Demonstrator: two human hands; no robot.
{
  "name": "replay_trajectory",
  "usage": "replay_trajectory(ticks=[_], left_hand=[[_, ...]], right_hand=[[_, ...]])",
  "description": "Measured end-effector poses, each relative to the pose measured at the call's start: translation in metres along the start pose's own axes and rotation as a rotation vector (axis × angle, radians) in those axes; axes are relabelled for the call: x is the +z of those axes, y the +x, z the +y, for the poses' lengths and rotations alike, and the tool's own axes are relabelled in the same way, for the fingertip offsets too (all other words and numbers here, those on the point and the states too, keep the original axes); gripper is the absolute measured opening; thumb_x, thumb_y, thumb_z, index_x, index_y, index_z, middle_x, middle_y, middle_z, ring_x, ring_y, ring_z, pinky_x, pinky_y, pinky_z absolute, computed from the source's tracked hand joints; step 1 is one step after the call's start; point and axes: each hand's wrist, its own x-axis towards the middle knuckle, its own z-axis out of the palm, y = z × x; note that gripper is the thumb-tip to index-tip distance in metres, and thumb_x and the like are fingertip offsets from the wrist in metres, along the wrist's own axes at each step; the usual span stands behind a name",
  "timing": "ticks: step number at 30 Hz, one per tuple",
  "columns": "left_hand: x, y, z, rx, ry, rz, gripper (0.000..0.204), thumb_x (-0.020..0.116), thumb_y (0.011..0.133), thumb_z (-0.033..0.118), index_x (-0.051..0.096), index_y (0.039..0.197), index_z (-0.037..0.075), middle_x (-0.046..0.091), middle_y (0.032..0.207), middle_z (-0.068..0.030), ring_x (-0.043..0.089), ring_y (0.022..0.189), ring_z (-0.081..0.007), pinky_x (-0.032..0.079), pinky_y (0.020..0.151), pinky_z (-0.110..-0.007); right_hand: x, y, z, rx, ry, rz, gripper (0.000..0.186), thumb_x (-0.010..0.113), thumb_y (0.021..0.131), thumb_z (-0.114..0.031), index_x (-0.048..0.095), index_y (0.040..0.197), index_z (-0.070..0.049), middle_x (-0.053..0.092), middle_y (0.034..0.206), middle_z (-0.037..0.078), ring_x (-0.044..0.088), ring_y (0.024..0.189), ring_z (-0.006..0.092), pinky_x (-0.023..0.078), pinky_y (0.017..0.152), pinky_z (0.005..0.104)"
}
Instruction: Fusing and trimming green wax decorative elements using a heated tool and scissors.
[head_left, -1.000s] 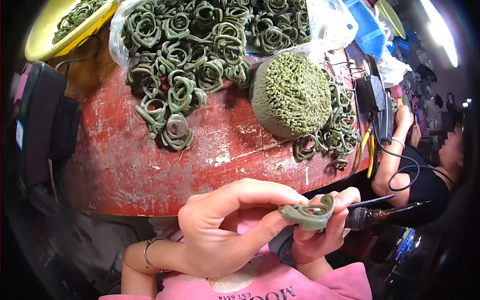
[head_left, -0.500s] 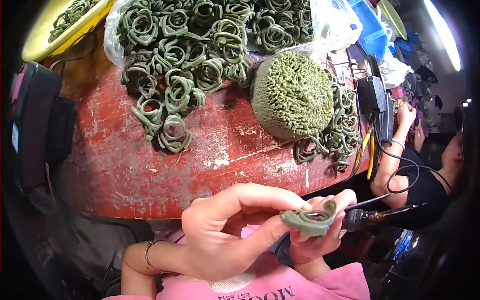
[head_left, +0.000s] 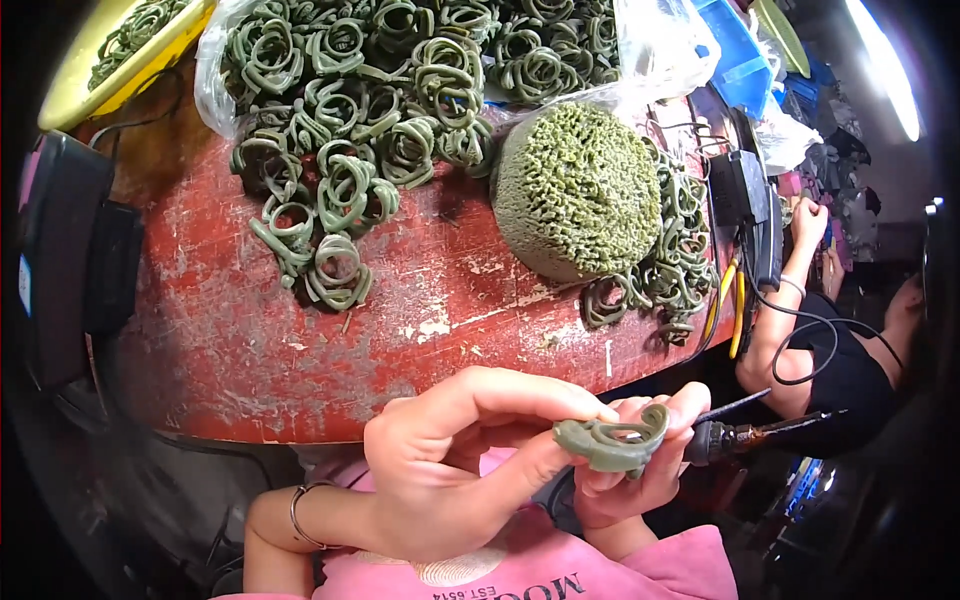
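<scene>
At lower centre, a green curl (head_left: 602, 447), slightly turned since earlier, is gripped by both hands (head_left: 430, 475); the pink shirt (head_left: 650, 565) is lettered.

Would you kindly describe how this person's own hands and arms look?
The left hand and right hand are bare, without gloves. A thin silver-coloured bangle rings the left forearm, and a pink sleeve shows on the right arm.
</scene>
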Motion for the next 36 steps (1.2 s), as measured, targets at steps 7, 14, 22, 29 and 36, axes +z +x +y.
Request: replay_trajectory(ticks=[7, 14, 22, 29, 36], left_hand=[[0.001, 0.000, -0.002, 0.000, 0.013, 0.004, 0.022, 0.058, 0.071, -0.005, 0.045, 0.088, -0.005, 0.058, 0.082, -0.0229, 0.060, 0.076, -0.0239, 0.049, 0.065, -0.032], [0.002, 0.001, -0.004, -0.037, 0.000, 0.034, 0.021, 0.057, 0.072, -0.004, 0.044, 0.088, -0.004, 0.058, 0.082, -0.0228, 0.060, 0.076, -0.0240, 0.049, 0.066, -0.032], [0.003, 0.002, -0.007, -0.029, -0.004, 0.048, 0.021, 0.058, 0.075, 0.001, 0.042, 0.088, -0.005, 0.058, 0.081, -0.0215, 0.059, 0.077, -0.0243, 0.050, 0.067, -0.033], [0.002, 0.004, -0.006, -0.074, -0.016, 0.044, 0.020, 0.057, 0.076, 0.002, 0.042, 0.088, -0.005, 0.058, 0.082, -0.0216, 0.059, 0.078, -0.0243, 0.049, 0.068, -0.034], [0.000, 0.005, -0.006, -0.102, -0.022, 0.049, 0.021, 0.057, 0.077, 0.005, 0.042, 0.089, -0.005, 0.057, 0.083, -0.0222, 0.059, 0.078, -0.0240, 0.049, 0.068, -0.033]], right_hand=[[0.004, 0.004, 0.000, -0.021, 0.117, 0.029, 0.022, 0.037, 0.088, -0.026, 0.027, 0.080, -0.008, 0.035, 0.054, 0.000, 0.032, 0.043, 0.0070, 0.026, 0.039, 0.0195], [-0.010, -0.002, 0.003, 0.013, 0.074, 0.079, 0.026, 0.050, 0.083, -0.028, 0.043, 0.085, -0.003, 0.050, 0.055, 0.012, 0.046, 0.042, 0.0131, 0.038, 0.039, 0.0248], [-0.004, -0.001, 0.005, -0.049, 0.041, 0.106, 0.023, 0.047, 0.084, -0.024, 0.042, 0.086, -0.002, 0.050, 0.054, 0.012, 0.044, 0.039, 0.0118, 0.035, 0.035, 0.0222], [0.003, -0.006, 0.005, -0.038, -0.138, 0.220, 0.025, 0.042, 0.086, -0.025, 0.027, 0.080, -0.006, 0.046, 0.056, 0.005, 0.046, 0.045, 0.0082, 0.035, 0.041, 0.0172], [-0.002, 0.002, 0.008, -0.074, 0.004, 0.105, 0.026, 0.043, 0.086, -0.025, 0.029, 0.079, -0.005, 0.046, 0.051, 0.006, 0.045, 0.040, 0.0081, 0.036, 0.038, 0.0166]])
